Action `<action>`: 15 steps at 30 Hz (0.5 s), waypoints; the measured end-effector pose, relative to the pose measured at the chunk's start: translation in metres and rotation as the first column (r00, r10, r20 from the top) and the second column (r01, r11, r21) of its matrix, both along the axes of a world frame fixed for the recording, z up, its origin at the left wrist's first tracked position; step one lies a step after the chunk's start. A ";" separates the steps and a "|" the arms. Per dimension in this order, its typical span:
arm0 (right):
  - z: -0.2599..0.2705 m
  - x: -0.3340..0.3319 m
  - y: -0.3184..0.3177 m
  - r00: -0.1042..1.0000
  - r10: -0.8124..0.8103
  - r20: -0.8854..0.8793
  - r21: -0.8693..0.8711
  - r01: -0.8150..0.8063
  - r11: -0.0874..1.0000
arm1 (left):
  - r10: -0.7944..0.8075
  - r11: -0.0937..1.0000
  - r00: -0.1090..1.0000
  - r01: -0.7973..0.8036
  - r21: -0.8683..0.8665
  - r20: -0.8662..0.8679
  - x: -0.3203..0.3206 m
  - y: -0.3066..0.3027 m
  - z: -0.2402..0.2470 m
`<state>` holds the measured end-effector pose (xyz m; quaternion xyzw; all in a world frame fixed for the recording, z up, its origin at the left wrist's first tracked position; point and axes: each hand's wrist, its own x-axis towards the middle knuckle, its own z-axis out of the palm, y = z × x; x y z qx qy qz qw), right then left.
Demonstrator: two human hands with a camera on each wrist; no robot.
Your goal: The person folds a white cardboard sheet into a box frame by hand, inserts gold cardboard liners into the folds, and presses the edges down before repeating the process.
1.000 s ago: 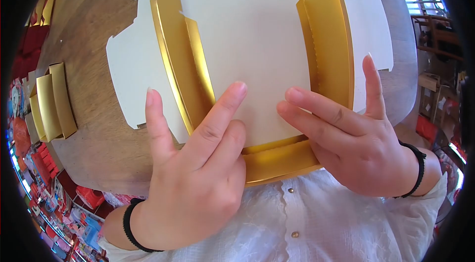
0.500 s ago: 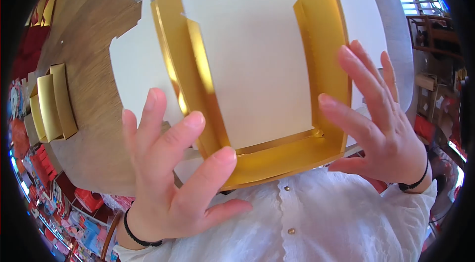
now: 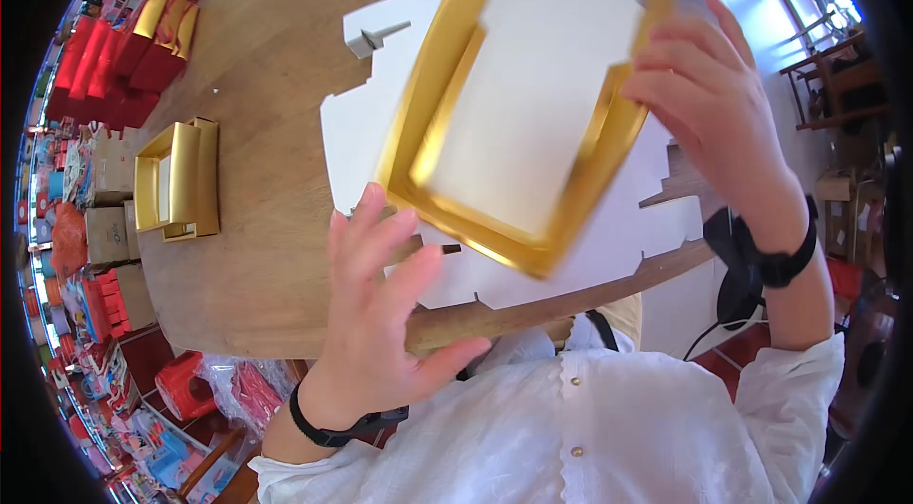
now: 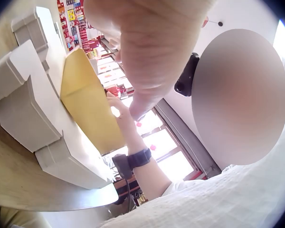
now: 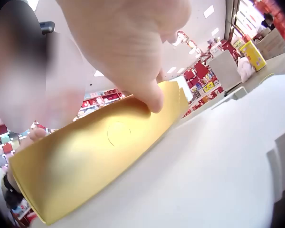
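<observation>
A shallow gold box (image 3: 433, 76) with a white inner bottom is turned at a slant above the table, blurred by motion. My right hand (image 3: 709, 95) grips its right side wall, fingers over the rim. In the right wrist view the thumb (image 5: 154, 99) presses on the outer gold wall (image 5: 85, 156). Near the box's lower left corner is my left hand (image 3: 380, 290), fingers spread and holding nothing. Under the box lie stacked white cardboard blanks (image 3: 380, 114), their cut flaps showing at both sides.
A smaller gold box (image 3: 195, 181) stands at the table's left edge. Red and gold bags (image 3: 157, 38) stand at the far left. The brown table (image 3: 257, 295) has its near edge close to the white shirt (image 3: 533, 428). Cartons (image 3: 109, 238) and shelved goods are beyond the left side.
Both hands pressed two fingers toward the box's inside, then opened and drew apart. The right hand has since taken the right wall, and the box has turned and shifted away from the body.
</observation>
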<state>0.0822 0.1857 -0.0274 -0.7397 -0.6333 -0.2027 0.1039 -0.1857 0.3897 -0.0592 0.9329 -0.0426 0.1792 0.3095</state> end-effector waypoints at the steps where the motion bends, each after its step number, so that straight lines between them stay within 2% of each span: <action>1: 0.011 -0.013 -0.006 0.999 0.001 -0.050 0.035 0.001 0.999 | 0.002 1.000 1.000 -0.002 0.014 0.029 -0.006 -0.003 0.000; 2: 0.013 -0.027 -0.002 0.997 0.034 -0.073 0.143 -0.024 0.989 | 0.069 0.998 0.996 -0.068 -0.018 0.055 -0.011 -0.007 0.000; 3: 0.013 -0.043 0.001 0.989 -0.045 -0.142 0.141 0.065 0.988 | 0.132 0.990 0.988 -0.128 -0.052 0.081 -0.015 -0.010 0.000; 4: 0.012 -0.055 0.011 0.984 -0.050 -0.170 0.219 0.087 0.972 | 0.126 0.992 0.986 -0.123 -0.040 0.112 -0.014 -0.013 0.001; 5: 0.007 -0.067 0.019 0.962 -0.091 -0.257 0.210 0.147 0.966 | 0.156 0.987 0.983 -0.152 -0.047 0.096 -0.012 -0.018 0.002; 6: 0.010 -0.082 0.026 0.880 -0.143 -0.453 0.109 0.214 0.971 | 0.186 0.982 0.979 -0.182 -0.055 0.079 -0.011 -0.021 0.002; 7: 0.012 -0.095 0.033 0.698 -0.125 -0.705 -0.004 0.173 0.985 | 0.183 0.983 0.977 -0.179 -0.044 0.107 -0.008 -0.024 0.001; 8: 0.012 -0.108 0.037 0.573 -0.036 -0.819 -0.003 0.058 0.998 | 0.181 0.979 0.982 -0.175 -0.109 0.052 -0.004 -0.025 -0.002; 9: 0.008 -0.115 0.040 0.490 0.116 -0.864 0.092 -0.073 0.993 | 0.177 0.969 0.984 -0.175 -0.174 -0.008 -0.003 -0.024 -0.006; 10: 0.017 -0.118 0.038 0.426 0.105 -0.898 0.066 -0.107 0.992 | 0.181 0.970 0.983 -0.177 -0.166 0.007 -0.003 -0.019 -0.011; 11: 0.025 -0.118 0.034 0.358 0.089 -0.929 0.040 -0.143 0.989 | 0.153 0.985 0.988 -0.153 -0.078 -0.010 -0.005 -0.010 -0.017; 12: 0.019 -0.106 0.027 0.526 0.127 -0.841 0.050 -0.158 0.986 | 0.129 0.992 0.991 -0.129 0.009 -0.032 -0.007 -0.002 -0.019; 13: 0.013 -0.089 0.018 0.673 0.160 -0.722 0.058 -0.172 0.983 | 0.133 0.991 0.991 -0.133 0.013 -0.024 -0.010 0.007 -0.017; 14: 0.022 -0.080 0.010 0.651 0.011 -0.759 -0.044 -0.068 0.997 | 0.045 0.999 0.995 -0.046 -0.007 -0.086 -0.013 0.018 -0.014; 15: 0.012 -0.066 0.002 0.784 0.033 -0.620 -0.035 -0.069 0.997 | -0.044 0.999 0.989 0.040 -0.030 -0.144 -0.014 0.028 -0.011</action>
